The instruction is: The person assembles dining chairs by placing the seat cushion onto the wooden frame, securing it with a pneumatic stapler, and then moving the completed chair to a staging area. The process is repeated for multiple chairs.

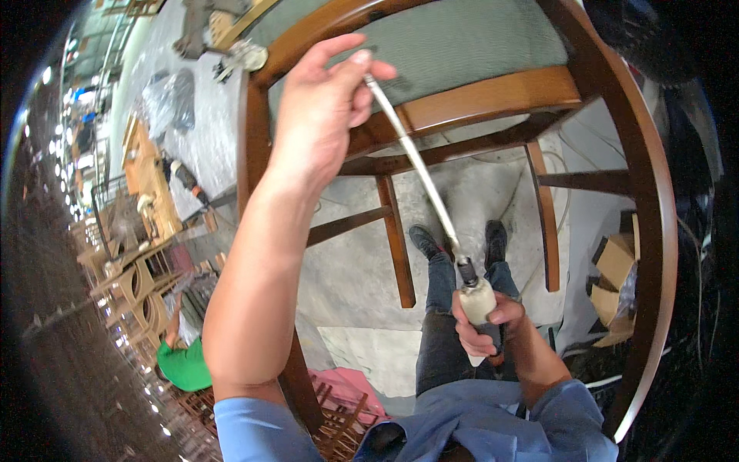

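My right hand grips the pale, tape-wrapped body of a power screwdriver, low in front of me. Out of its dark chuck a long silver bit runs up and to the left. At the bit's far end, my left hand is closed, thumb and fingers pinched round the tip. Whether a screw sits in those fingers cannot be made out. Both hands are over a brown wooden chair with a grey-green padded panel; the left one is beside that panel's edge.
Chair legs and rails stand around my feet on the grey floor. At the left is a plastic-covered table with a power tool near its edge. An open cardboard box lies right. A person in green is at far left.
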### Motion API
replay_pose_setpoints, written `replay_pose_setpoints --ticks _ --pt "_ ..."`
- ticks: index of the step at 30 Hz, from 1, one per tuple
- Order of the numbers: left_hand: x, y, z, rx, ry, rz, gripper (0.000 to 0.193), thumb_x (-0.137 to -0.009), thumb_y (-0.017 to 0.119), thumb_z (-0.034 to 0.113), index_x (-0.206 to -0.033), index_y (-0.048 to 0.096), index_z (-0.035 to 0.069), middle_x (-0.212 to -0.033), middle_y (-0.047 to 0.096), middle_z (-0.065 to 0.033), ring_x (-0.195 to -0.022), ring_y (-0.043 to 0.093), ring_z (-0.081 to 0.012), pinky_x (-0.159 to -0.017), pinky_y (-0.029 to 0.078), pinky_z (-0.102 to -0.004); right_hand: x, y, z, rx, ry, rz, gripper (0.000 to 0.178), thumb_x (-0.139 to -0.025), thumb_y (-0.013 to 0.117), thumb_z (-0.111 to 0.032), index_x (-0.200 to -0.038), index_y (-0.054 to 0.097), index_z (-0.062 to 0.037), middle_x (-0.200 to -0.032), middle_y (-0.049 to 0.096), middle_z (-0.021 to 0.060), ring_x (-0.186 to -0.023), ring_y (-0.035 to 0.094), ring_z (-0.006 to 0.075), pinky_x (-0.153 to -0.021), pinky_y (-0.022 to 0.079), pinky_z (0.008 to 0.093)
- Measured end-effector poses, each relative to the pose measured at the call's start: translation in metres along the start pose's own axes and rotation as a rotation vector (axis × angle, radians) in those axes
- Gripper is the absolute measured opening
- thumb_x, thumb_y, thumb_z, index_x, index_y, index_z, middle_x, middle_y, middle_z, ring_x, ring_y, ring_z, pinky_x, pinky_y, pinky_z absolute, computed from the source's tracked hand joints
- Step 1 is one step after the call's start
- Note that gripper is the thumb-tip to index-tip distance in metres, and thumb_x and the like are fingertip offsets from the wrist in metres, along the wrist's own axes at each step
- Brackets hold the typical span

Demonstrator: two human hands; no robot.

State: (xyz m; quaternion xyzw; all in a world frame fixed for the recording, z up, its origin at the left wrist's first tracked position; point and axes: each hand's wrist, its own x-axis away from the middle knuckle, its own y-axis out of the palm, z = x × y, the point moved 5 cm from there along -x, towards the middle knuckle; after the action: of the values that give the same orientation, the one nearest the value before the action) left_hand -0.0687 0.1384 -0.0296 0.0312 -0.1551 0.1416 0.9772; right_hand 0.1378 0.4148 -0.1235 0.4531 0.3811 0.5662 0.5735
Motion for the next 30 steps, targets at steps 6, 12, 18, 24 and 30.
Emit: replay_pose_setpoints --ticks 6,12,18,24,30 --pt "0.009 0.012 0.010 -0.569 0.210 0.148 0.046 -0.095 0.067 0.019 -0.134 0.053 0.000 -0.110 0.072 -0.0153 -0.082 0.061 -0.0157 -0.073 0.051 -0.0302 -0.011 -0.002 0.006 0.063 -0.128 -0.056 0.046 -0.084 0.069 -0.029 -0.110 0.047 0.0020 -0.066 0.056 0.0116 -0.047 0.054 0.0201 -0.046 0.045 0.0357" --pt "0.021 0.029 0.020 -0.999 0.766 0.147 0.052 -0.088 0.065 0.018 -0.133 0.050 -0.002 -0.137 0.050 -0.0248 -0.127 0.047 -0.0421 -0.109 0.038 -0.0470 -0.032 -0.005 0.013 0.353 -0.165 0.300 0.044 -0.087 0.069 -0.029 -0.112 0.048 0.0015 -0.067 0.054 0.0114 -0.050 0.052 0.0193 -0.048 0.046 0.0360" --pt "0.032 0.050 0.003 -1.141 0.710 -0.153 0.072 -0.086 0.066 0.022 -0.150 0.039 0.003 -0.154 0.031 -0.0277 -0.145 0.027 -0.0477 -0.122 0.022 -0.0517 -0.099 -0.009 0.035 0.421 -0.088 0.290 0.027 -0.093 0.061 -0.018 -0.109 0.049 -0.0009 -0.068 0.056 0.0102 -0.050 0.057 0.0195 -0.047 0.046 0.0327" --pt "0.035 0.055 0.004 -1.266 0.685 -0.261 0.074 -0.086 0.068 0.024 -0.151 0.039 0.005 -0.156 0.026 -0.0303 -0.146 0.023 -0.0505 -0.123 0.018 -0.0533 -0.127 0.009 0.031 0.517 -0.135 0.318 0.026 -0.094 0.060 -0.020 -0.108 0.047 -0.0024 -0.069 0.057 0.0101 -0.049 0.056 0.0186 -0.046 0.048 0.0319" --pt "0.043 0.059 0.019 -1.167 0.582 -0.301 0.081 -0.086 0.069 0.038 -0.152 0.037 0.005 -0.157 0.025 -0.0300 -0.147 0.019 -0.0512 -0.124 0.016 -0.0546 -0.136 0.015 0.035 0.450 -0.128 0.278 0.030 -0.095 0.060 -0.022 -0.113 0.046 -0.0024 -0.069 0.056 0.0099 -0.049 0.055 0.0185 -0.047 0.048 0.0324"
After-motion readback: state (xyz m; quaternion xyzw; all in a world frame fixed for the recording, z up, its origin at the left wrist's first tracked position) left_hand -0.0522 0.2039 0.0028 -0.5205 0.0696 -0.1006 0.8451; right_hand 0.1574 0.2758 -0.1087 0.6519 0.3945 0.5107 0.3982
